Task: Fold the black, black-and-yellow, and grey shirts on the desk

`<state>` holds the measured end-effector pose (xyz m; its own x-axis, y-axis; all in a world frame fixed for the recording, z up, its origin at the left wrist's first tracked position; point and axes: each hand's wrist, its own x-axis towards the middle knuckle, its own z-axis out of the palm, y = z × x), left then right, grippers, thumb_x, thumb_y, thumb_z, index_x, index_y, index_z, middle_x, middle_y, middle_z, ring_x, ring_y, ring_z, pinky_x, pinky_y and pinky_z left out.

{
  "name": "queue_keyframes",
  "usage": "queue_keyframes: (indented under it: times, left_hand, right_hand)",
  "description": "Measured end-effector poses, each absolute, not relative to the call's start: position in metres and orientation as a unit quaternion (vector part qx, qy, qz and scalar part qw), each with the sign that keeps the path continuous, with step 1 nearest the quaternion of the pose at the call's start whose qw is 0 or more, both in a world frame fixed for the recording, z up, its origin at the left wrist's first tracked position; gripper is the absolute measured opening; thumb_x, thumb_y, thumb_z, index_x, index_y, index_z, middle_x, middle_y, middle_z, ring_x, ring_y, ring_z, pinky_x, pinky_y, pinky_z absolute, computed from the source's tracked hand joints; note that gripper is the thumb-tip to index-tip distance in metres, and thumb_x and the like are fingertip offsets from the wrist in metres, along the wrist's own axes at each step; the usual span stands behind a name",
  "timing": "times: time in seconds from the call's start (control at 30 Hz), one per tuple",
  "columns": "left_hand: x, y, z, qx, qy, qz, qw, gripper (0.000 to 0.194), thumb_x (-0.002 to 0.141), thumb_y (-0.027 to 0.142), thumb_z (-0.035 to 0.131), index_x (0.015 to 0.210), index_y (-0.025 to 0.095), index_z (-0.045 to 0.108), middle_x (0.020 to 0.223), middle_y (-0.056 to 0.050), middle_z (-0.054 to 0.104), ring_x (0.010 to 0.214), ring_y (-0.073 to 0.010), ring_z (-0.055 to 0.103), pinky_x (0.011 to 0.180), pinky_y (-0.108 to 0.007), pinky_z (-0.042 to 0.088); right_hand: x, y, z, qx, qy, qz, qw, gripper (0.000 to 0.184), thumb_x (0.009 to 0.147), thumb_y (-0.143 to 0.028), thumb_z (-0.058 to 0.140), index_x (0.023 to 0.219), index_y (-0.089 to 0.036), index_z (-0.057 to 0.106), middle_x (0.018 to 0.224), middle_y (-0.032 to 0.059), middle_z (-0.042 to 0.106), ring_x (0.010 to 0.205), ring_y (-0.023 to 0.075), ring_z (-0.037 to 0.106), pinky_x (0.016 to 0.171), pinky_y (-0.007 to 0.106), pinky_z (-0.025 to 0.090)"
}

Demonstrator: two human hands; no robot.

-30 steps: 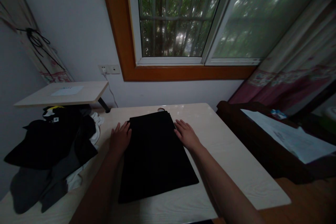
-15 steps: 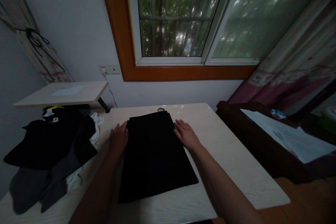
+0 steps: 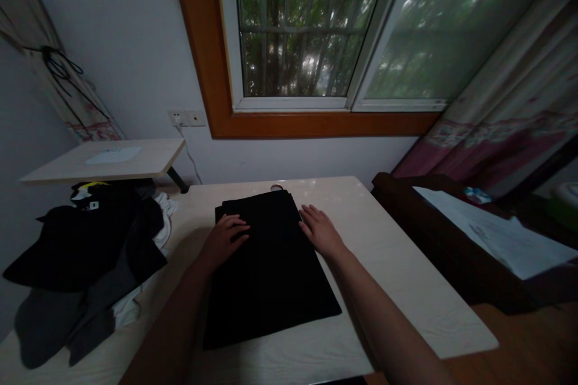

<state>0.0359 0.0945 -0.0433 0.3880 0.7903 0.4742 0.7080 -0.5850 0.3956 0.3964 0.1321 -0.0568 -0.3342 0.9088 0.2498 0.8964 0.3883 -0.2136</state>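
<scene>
A black folded garment (image 3: 275, 271) lies flat on the pale wooden table (image 3: 388, 264), its layers showing at the far edge. My left hand (image 3: 224, 240) rests on top of its left part, fingers stretched toward the middle. At the far right edge of the cloth, my right hand (image 3: 320, 230) lies flat with its fingertips touching that edge and the tabletop. Neither hand grips anything. What kind of garment it is, I cannot tell.
A heap of dark clothes (image 3: 90, 252) covers the table's left side, below a small raised shelf (image 3: 149, 156) with a paper on it. Behind the garment sits a small round object (image 3: 277, 187). A dark brown piece of furniture (image 3: 419, 240) stands right of the table.
My left hand has moved right, from beside the garment's left edge onto its top. My right hand and the garment have stayed in place.
</scene>
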Motion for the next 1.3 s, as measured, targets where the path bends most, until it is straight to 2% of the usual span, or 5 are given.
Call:
queue_keyframes:
  times: [0.23,0.5,0.77,1.03,1.3]
  left_hand:
    - [0.046,0.090,-0.038,0.827,0.475,0.292,0.067,0.026,0.091,0.041,0.069,0.115,0.032,0.076,0.119,-0.006,0.068,0.116,-0.0269,0.057,0.102,-0.050,0.047]
    - [0.066,0.091,-0.032,0.806,0.527,0.265,0.054,0.010,0.090,0.030,0.069,0.093,0.029,0.079,0.102,-0.003,0.071,0.105,-0.0256,0.056,0.096,-0.045,0.046]
    - [0.058,0.098,-0.040,0.762,0.551,0.326,0.096,0.018,0.095,0.029,0.060,0.087,0.026,0.076,0.096,-0.003,0.072,0.100,-0.0225,0.061,0.096,-0.042,0.046]
    - [0.035,0.105,-0.046,0.690,0.591,0.410,0.083,0.022,0.095,0.040,0.060,0.088,0.026,0.076,0.095,-0.004,0.072,0.097,-0.0238,0.062,0.093,-0.044,0.050]
    - [0.054,0.095,-0.041,0.796,0.509,0.320,0.076,0.019,0.088,0.040,0.072,0.102,0.029,0.077,0.102,-0.003,0.071,0.104,-0.0244,0.060,0.097,-0.046,0.046]
  right_hand:
    - [0.397,0.133,-0.059,-0.551,-0.817,0.018,0.169,0.050,0.105,-0.044,0.038,0.146,-0.022,0.055,0.158,0.0068,0.046,0.150,0.0267,0.035,0.123,0.050,0.029]
    - [0.396,0.133,-0.059,-0.549,-0.817,0.017,0.175,0.049,0.105,-0.044,0.038,0.147,-0.023,0.055,0.158,0.0073,0.046,0.150,0.0273,0.036,0.122,0.051,0.030]
    - [0.396,0.131,-0.057,-0.552,-0.816,0.019,0.170,0.049,0.105,-0.043,0.039,0.147,-0.022,0.054,0.158,0.0074,0.046,0.150,0.0266,0.035,0.123,0.049,0.028]
    - [0.396,0.131,-0.055,-0.554,-0.815,0.021,0.170,0.049,0.104,-0.043,0.040,0.147,-0.023,0.054,0.158,0.0066,0.046,0.150,0.0265,0.036,0.122,0.049,0.029]
    - [0.396,0.132,-0.057,-0.551,-0.817,0.019,0.171,0.050,0.104,-0.044,0.039,0.147,-0.023,0.054,0.158,0.0069,0.046,0.150,0.0266,0.036,0.122,0.050,0.029]
